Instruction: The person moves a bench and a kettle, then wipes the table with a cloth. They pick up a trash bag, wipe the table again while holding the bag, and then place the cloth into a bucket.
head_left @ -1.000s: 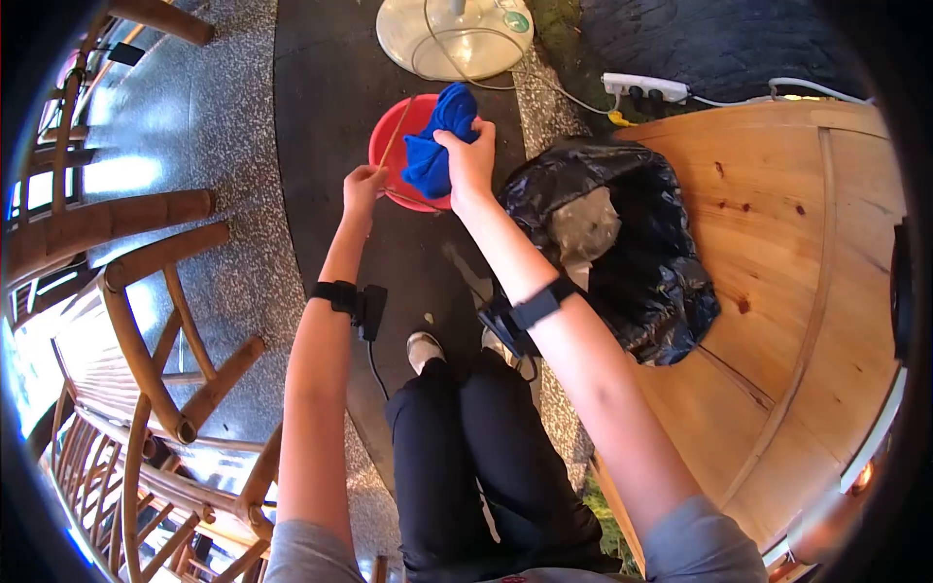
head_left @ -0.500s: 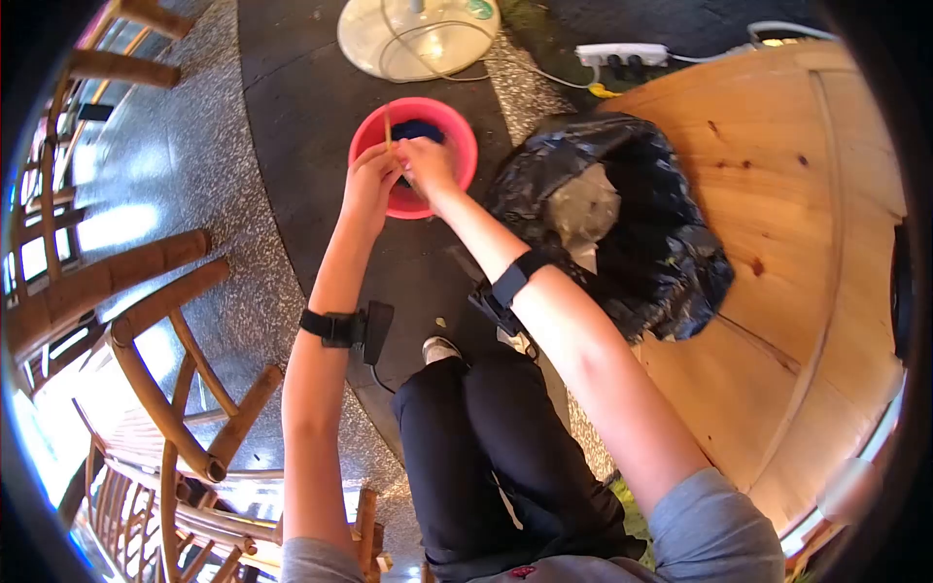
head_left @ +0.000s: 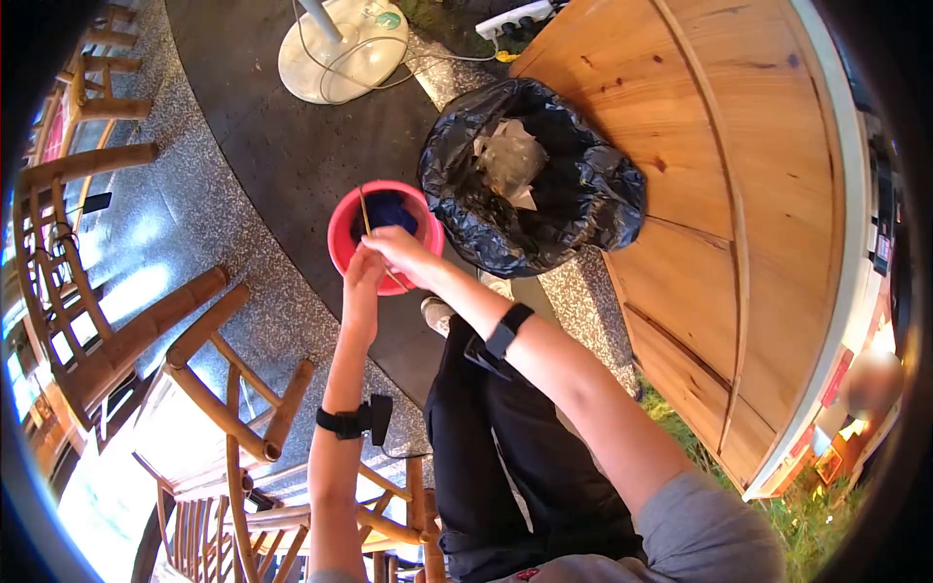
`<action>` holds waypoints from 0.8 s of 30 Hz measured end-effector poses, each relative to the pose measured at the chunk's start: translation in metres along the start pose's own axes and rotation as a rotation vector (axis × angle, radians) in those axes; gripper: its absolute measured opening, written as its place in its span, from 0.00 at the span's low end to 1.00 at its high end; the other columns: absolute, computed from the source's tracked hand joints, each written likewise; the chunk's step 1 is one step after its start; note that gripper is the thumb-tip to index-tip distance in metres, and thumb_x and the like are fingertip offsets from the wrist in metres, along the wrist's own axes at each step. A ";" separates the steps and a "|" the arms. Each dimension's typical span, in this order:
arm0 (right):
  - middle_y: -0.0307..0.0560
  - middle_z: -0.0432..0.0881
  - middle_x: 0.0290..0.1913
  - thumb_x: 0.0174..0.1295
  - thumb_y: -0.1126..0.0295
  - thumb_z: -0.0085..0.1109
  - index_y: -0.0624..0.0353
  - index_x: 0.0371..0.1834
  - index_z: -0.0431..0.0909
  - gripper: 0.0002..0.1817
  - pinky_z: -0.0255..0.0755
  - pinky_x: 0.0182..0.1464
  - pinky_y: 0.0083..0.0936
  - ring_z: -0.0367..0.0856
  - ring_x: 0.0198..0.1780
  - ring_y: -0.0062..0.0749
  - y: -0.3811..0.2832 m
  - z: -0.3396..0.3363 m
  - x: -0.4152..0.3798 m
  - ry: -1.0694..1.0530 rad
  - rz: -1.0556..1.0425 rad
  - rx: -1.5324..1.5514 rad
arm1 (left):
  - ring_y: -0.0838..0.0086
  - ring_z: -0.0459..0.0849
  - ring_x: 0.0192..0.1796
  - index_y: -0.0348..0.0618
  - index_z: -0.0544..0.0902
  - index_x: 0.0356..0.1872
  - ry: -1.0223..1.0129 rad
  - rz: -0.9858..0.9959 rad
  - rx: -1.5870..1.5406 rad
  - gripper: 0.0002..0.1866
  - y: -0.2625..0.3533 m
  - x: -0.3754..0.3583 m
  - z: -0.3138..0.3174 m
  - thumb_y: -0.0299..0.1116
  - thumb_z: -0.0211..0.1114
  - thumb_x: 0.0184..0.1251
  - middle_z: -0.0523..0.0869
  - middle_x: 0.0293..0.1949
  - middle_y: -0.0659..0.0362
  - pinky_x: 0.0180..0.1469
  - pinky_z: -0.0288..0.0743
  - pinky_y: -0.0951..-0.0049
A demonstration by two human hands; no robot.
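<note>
A pink bucket (head_left: pixel 340 236) stands on the dark floor, with dark blue cloth-like material (head_left: pixel 391 212) inside. Over its near side, my left hand (head_left: pixel 363 272) and my right hand (head_left: pixel 400 251) meet, fingers closed together. A thin tan stick (head_left: pixel 365 209) runs across the bucket's mouth and passes by my right fingers, which close around it. My left fingertips press up against the right hand; what they pinch, if anything, is hidden. Black straps with small devices sit on both forearms.
Right of the bucket, a bin lined with a black bag (head_left: pixel 583 199) holds crumpled pale waste. A curved wooden counter (head_left: pixel 680 126) stands beyond it. A round white pole base (head_left: pixel 321 73) with a cord is ahead. Bamboo chairs (head_left: pixel 219 408) line the left.
The view has shifted, so the bucket sits lower and the bin farther left. My hands have moved toward the bucket's near rim, and more of the stick shows.
</note>
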State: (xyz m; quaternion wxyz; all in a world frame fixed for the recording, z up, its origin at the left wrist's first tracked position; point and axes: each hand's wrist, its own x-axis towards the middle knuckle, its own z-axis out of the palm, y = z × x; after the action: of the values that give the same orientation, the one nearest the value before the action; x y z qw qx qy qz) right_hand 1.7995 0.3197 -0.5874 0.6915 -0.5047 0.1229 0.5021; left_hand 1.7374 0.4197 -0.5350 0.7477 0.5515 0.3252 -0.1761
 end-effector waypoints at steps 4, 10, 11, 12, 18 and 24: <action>0.40 0.83 0.41 0.71 0.58 0.48 0.53 0.41 0.73 0.11 0.71 0.45 0.25 0.79 0.44 0.20 0.018 0.000 -0.071 -0.024 0.106 0.225 | 0.74 0.82 0.44 0.37 0.77 0.51 -0.161 0.173 0.656 0.14 -0.010 -0.048 0.001 0.25 0.57 0.66 0.81 0.46 0.58 0.48 0.76 0.73; 0.38 0.83 0.39 0.69 0.61 0.51 0.54 0.40 0.73 0.09 0.66 0.36 0.16 0.83 0.42 0.21 0.058 -0.019 -0.148 0.036 0.155 0.163 | 0.65 0.84 0.33 0.41 0.82 0.39 -0.115 0.342 0.820 0.07 0.018 -0.044 0.033 0.28 0.63 0.61 0.82 0.37 0.51 0.35 0.77 0.69; 0.39 0.83 0.37 0.69 0.61 0.51 0.55 0.40 0.73 0.09 0.66 0.39 0.15 0.81 0.41 0.20 0.067 -0.021 -0.157 0.042 0.131 0.186 | 0.75 0.84 0.40 0.40 0.81 0.45 -0.151 0.202 0.858 0.09 0.013 -0.028 0.040 0.30 0.59 0.68 0.83 0.42 0.55 0.39 0.81 0.75; 0.40 0.82 0.35 0.70 0.61 0.50 0.55 0.39 0.72 0.09 0.67 0.42 0.15 0.79 0.39 0.19 0.075 -0.026 -0.167 0.050 0.114 0.208 | 0.72 0.84 0.43 0.42 0.77 0.51 -0.151 0.064 0.606 0.13 -0.003 -0.006 0.050 0.31 0.61 0.67 0.82 0.45 0.54 0.42 0.81 0.74; 0.33 0.73 0.26 0.66 0.65 0.56 0.56 0.37 0.75 0.06 0.65 0.33 0.18 0.71 0.28 0.16 0.104 -0.073 -0.219 0.180 0.190 0.067 | 0.65 0.77 0.54 0.43 0.60 0.64 0.073 -0.512 0.273 0.41 -0.065 0.087 0.149 0.40 0.74 0.51 0.79 0.50 0.51 0.45 0.79 0.56; 0.29 0.66 0.25 0.65 0.65 0.56 0.54 0.36 0.72 0.06 0.58 0.29 0.17 0.64 0.27 0.13 0.101 -0.114 -0.256 0.208 0.167 0.062 | 0.63 0.83 0.38 0.50 0.71 0.54 0.466 -0.285 0.289 0.25 -0.101 0.127 0.164 0.26 0.62 0.51 0.80 0.45 0.54 0.29 0.83 0.62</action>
State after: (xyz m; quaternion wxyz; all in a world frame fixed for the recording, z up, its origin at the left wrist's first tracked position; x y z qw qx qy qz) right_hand 1.6356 0.0784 -0.5247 0.6462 -0.5203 0.2509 0.4988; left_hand 1.8150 0.2448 -0.6635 0.5347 0.6266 0.5334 -0.1923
